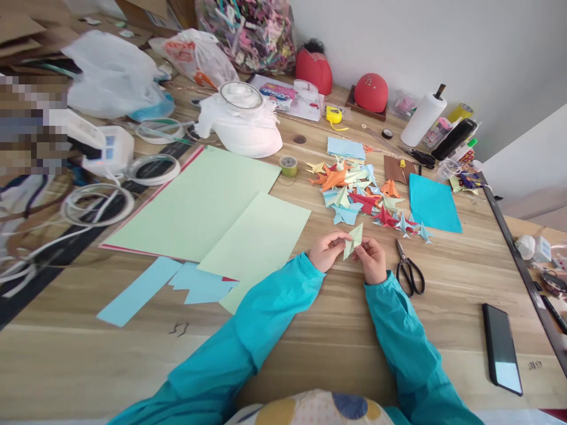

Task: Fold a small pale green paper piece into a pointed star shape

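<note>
A pale green folded paper, shaped like a slim diamond, is held just above the wooden table. My left hand pinches its left edge, while the fingers of my right hand are closed on its lower right side. Beyond it lies a pile of folded paper cranes in orange, red, blue, yellow and pale green. Black-handled scissors rest to the right of my right hand, blades pointing away. Pale green paper sheets lie left of my left hand.
Blue paper strips lie at the left front, a teal sheet at the right. A phone is near the right edge. A thread spool, a yellow tape measure, coiled cables and plastic bags sit farther back.
</note>
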`<state>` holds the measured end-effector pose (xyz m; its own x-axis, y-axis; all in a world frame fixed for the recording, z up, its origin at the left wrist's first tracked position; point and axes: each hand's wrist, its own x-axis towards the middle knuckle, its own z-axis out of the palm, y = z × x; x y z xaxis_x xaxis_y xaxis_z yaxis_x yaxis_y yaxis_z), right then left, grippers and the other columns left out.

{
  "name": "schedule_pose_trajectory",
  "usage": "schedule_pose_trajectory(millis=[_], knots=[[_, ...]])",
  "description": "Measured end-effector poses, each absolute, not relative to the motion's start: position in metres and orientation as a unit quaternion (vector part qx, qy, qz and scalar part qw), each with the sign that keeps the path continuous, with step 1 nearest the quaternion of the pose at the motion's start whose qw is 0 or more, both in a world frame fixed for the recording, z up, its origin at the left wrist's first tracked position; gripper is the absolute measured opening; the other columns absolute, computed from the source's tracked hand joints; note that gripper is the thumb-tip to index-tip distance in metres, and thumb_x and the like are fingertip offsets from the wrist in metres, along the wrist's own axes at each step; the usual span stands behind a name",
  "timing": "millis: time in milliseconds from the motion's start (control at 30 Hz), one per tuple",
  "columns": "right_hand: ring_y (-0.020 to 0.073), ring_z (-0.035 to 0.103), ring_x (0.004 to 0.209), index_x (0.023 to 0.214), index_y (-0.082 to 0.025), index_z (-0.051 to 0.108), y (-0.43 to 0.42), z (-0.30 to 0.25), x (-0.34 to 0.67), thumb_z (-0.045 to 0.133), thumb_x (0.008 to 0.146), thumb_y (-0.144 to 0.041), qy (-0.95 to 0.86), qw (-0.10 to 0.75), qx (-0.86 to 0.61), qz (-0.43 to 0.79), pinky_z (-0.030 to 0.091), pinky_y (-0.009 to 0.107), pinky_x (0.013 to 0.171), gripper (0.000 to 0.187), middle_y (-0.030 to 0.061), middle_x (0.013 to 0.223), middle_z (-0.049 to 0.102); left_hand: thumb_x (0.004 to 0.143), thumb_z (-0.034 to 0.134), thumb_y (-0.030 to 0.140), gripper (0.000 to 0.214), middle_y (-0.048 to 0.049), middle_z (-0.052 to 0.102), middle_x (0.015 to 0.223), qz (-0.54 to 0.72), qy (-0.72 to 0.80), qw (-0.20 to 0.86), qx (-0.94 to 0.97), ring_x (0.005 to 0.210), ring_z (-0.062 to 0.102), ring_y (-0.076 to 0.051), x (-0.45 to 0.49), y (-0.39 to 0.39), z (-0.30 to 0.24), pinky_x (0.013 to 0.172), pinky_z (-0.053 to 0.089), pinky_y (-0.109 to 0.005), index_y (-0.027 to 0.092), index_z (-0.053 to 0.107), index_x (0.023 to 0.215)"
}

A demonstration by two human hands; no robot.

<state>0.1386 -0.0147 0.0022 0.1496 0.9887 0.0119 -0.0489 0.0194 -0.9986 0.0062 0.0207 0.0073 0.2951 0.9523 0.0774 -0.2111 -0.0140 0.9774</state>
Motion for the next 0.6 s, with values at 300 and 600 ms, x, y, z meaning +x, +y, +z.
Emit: schedule_pose_trajectory(millis=[300, 600], knots=[[0.0098, 0.048, 0.044, 0.079, -0.019, 0.057, -0.0151, 0.0014, 0.138, 0.06, 0.072, -0.031, -0.467, 0.56, -0.5, 0.466, 0.04, 0.023, 0.043, 0.015, -0.004, 0.052, 0.054, 0.07, 0.058, 0.021, 0.014, -0.0056, 0.058, 0.084, 0.497, 0.334, 0.589, 0.543, 0.082, 0.055, -0.017, 0.0062, 0.0212, 0.0086, 0.074, 0.044, -0.029, 0.017, 0.068, 0.078], [0.009, 0.049, 0.045, 0.093, -0.021, 0.056, -0.0162, 0.007, 0.1354, 0.064, 0.069, -0.03, -0.439, 0.591, -0.496, 0.459, 0.04, 0.023, 0.04, 0.026, -0.0034, 0.063, 0.057, 0.067, 0.063, 0.027, 0.022, -0.0053, 0.062, 0.078, 0.459, 0.383, 0.604, 0.527, 0.069, 0.055, -0.014, 0.0074, 0.02, 0.0065, 0.064, 0.045, -0.026, 0.013, 0.066, 0.083]])
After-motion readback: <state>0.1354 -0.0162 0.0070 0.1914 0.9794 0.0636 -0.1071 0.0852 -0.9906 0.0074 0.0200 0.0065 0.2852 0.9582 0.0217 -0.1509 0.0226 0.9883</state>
